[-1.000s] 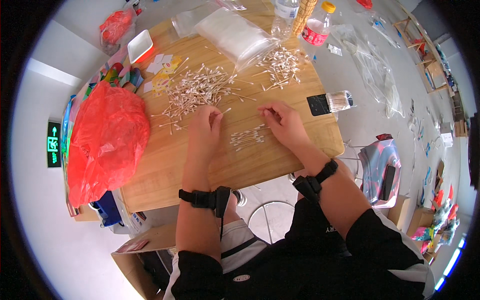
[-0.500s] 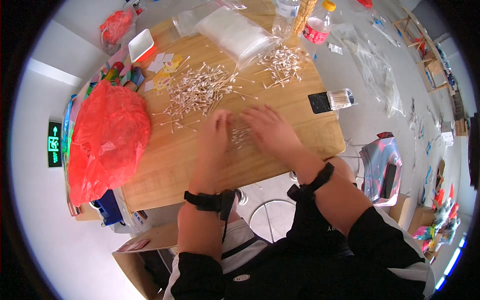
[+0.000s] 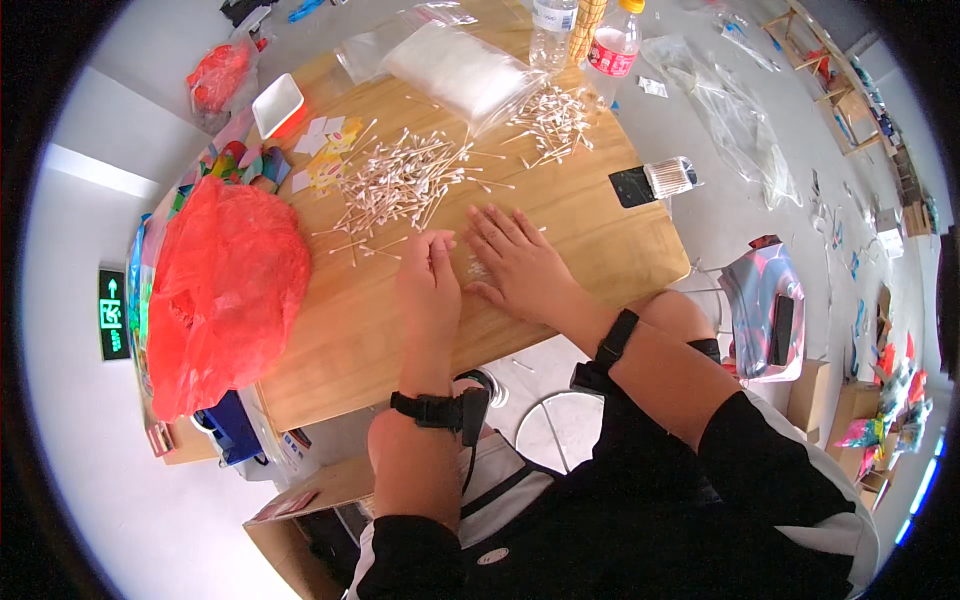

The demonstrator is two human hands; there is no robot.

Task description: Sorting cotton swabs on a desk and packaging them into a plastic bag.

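My right hand (image 3: 520, 265) lies palm down on the wooden table (image 3: 330, 375), its fingers stretched out. Beneath it, a small group of cotton swabs (image 3: 477, 268) shows partly between the two hands; the rest is covered. Close on its left, my left hand (image 3: 430, 280) stands on its side with fingers curled together; whatever they hold, if anything, is hidden. Beyond my hands is a large loose pile of cotton swabs (image 3: 400, 180). A smaller pile of cotton swabs (image 3: 555, 122) lies farther right.
A red plastic bag (image 3: 230, 290) bulges at the left, near yellow-and-white cards (image 3: 328, 165) and a white tray (image 3: 278, 105). A clear bag (image 3: 460, 70) and two bottles (image 3: 552, 35) stand at the back. At the right edge sits a swab pack (image 3: 670, 178) with a black end.
My right hand has flattened over the small group of swabs, covering more of it. My left hand, blurred before, is now steadier beside it. The whole view has shifted slightly.
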